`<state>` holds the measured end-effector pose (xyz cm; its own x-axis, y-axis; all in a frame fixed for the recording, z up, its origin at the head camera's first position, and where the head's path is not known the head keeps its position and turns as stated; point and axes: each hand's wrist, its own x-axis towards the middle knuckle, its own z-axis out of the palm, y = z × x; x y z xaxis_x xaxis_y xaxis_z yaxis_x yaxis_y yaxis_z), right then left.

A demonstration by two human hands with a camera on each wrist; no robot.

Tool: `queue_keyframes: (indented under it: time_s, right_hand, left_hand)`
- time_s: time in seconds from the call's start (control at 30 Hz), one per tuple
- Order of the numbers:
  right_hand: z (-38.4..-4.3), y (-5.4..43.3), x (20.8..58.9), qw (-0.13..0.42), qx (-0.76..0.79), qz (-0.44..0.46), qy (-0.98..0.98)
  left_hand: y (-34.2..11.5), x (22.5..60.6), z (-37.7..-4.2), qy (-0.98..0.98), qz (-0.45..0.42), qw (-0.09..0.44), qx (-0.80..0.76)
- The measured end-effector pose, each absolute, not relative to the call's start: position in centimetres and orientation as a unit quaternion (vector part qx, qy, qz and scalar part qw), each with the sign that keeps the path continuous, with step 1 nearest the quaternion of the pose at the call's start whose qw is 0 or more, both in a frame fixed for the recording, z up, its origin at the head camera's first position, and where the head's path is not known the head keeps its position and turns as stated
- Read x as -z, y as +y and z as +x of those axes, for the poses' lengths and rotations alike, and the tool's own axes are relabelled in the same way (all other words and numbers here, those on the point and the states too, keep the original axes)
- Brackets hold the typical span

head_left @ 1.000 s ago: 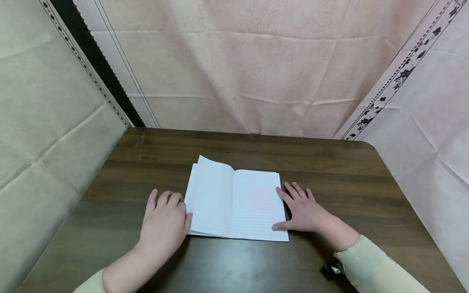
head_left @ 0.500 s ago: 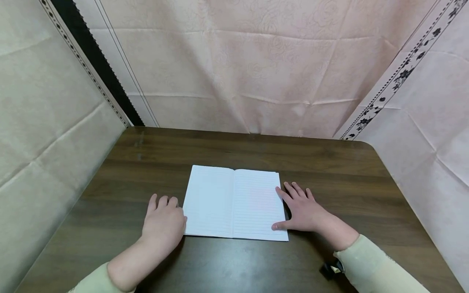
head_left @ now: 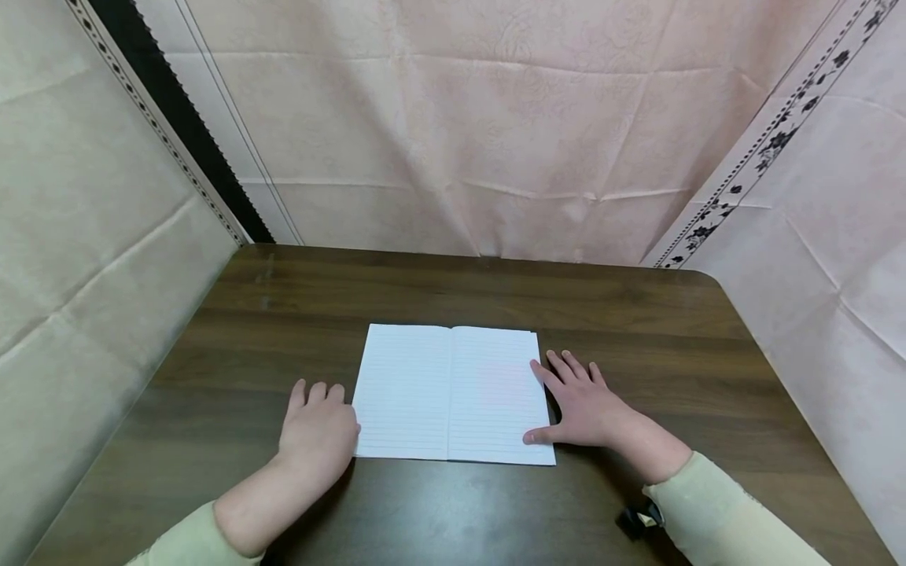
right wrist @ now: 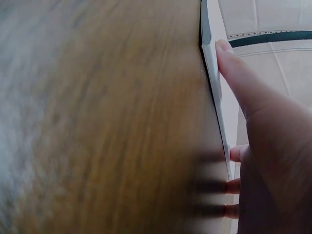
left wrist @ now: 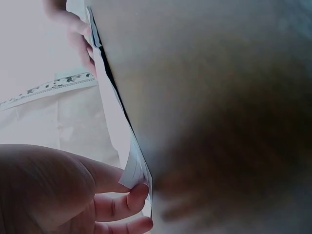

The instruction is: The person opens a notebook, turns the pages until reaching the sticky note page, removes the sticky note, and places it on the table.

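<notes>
An opened notebook (head_left: pixel 414 393) with white ruled pages lies flat on the wooden table, its spine running away from the person. At its left edge the left hand (head_left: pixel 318 431) pinches the edge of a page (left wrist: pixel 130 168) between thumb and fingers; in the left wrist view that edge bends up slightly. Across the notebook, the right hand (head_left: pixel 583 405) has its fingers spread. Its thumb and index finger rest on the right page's outer margin, while the other fingers reach past the edge over the table. The right wrist view shows the thumb (right wrist: pixel 239 73) lying on the page.
The brown wood-grain table (head_left: pixel 453 291) ends at a pale pink cloth (head_left: pixel 453 141) hanging behind it. White cloths with patterned borders hang at both sides. A small black device (head_left: pixel 639 520) sits at the right wrist by the pale green sleeve.
A left page that stood curved upward has come down flat, showing ruled lines. My left hand has shifted slightly left and toward the person. The right hand has stayed in place.
</notes>
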<state>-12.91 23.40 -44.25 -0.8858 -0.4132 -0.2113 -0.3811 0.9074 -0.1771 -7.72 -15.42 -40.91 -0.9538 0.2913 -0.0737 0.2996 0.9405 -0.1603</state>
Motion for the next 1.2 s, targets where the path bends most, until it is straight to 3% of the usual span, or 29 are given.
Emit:
queue_keyframes:
  time_s: [0.43,0.77,1.2]
  right_hand:
    - [-13.2,23.4,43.9,0.11,0.063,-0.208,0.97]
    - [-13.1,23.4,43.9,0.116,0.056,-0.209,0.969]
    - [-12.8,23.3,43.9,0.122,0.057,-0.206,0.969]
  left_hand:
    - [-14.8,41.0,-8.5,0.981,0.18,-0.03,0.059]
    - [-11.2,41.7,-11.0,0.968,0.246,0.054,0.021]
    - [-7.1,41.8,-14.4,0.971,0.173,0.155,-0.054]
